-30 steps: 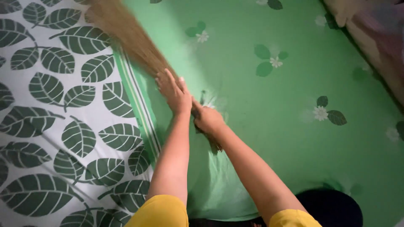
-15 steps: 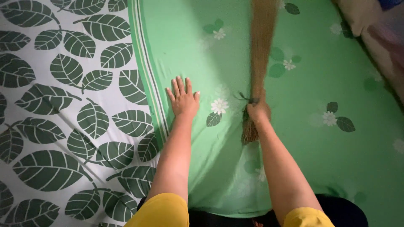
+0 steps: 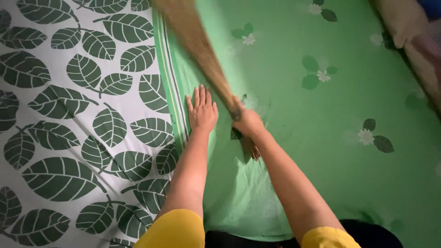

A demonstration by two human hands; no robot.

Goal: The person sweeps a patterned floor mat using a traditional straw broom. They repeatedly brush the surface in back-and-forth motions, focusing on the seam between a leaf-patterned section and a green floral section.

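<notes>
Green bedsheet (image 3: 321,138) (flowered) under broom (image 3: 202,46).

A green bedsheet (image 3: 298,151) is printed with small white flowers and dark leaves; a white sheet (image 3: 69,115) is patterned with large dark-green leaves; a tan grass broom (image 3: 197,50) and yellow sleeves (image 3: 172,229) are seen

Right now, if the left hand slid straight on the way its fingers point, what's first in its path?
Probably the broom. The left hand lies flat on the green sheet, fingers pointing up the frame, and the bristles sweep across just ahead of them. The blur hides how high the bristles are, so the hand might pass under.
</notes>
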